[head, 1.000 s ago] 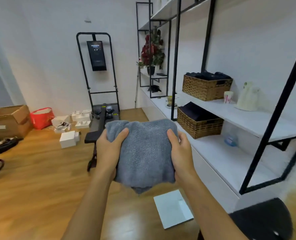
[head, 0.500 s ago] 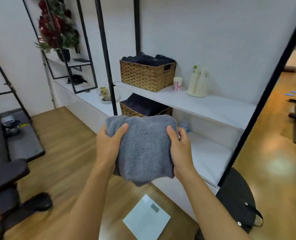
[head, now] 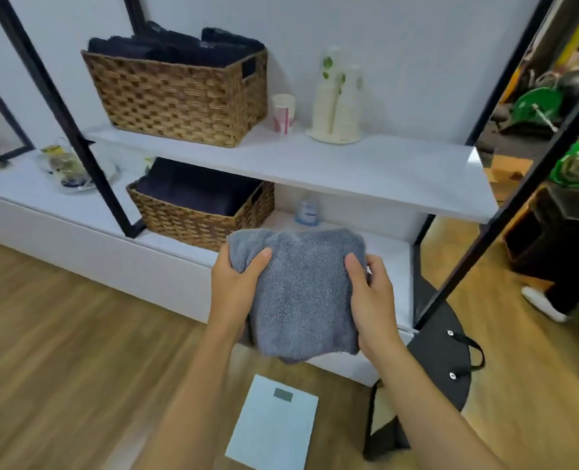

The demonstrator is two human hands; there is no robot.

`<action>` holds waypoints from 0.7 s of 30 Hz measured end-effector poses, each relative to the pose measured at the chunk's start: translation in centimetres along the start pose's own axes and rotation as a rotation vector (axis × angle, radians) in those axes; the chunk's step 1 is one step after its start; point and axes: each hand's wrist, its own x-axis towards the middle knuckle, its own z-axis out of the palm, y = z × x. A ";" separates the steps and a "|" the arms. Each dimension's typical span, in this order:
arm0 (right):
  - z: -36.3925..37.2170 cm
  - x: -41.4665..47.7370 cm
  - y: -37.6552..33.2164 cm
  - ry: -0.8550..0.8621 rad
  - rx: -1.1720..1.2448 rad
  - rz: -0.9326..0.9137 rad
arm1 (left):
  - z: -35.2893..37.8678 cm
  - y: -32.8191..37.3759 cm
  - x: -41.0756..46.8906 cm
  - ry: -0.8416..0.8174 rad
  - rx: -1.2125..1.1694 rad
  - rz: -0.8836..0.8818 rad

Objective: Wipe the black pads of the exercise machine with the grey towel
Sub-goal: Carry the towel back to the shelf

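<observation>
Both hands are gripping a folded grey towel (head: 303, 293) — the left hand (head: 235, 286) and right hand (head: 371, 300) pinching its sides — above a white scale (head: 272, 425) lying on the wood floor. Behind, two wicker baskets (head: 179, 93) are holding dark, probably folded, cloths.

Fluffy matt cloth grey towel (head: 303, 293); rough woven wicker basket (head: 179, 96); glossy wooden floor (head: 60, 351).

The grey towel (head: 301, 293) hides both hands' fingers; the exercise machine lies out of frame.
</observation>
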 end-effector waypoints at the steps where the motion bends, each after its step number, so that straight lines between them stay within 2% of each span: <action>1: 0.2 0.7 1.1 0.035 -0.022 0.001 | 0.4 -1.3 1.3 -0.043 -0.015 -0.005; 4: 0.5 3.0 4.1 0.148 -0.055 0.026 | 2.1 -5.0 4.4 -0.158 -0.035 -0.035; 10: -0.5 10.7 10.5 0.285 -0.078 0.077 | 7.9 -13.1 11.7 -0.276 0.025 -0.029; 14: -2.9 18.4 17.2 0.330 -0.140 0.084 | 13.8 -21.4 16.9 -0.388 0.011 -0.032; 21: -6.6 33.4 26.0 0.344 -0.299 0.008 | 24.0 -33.2 26.7 -0.425 -0.012 -0.064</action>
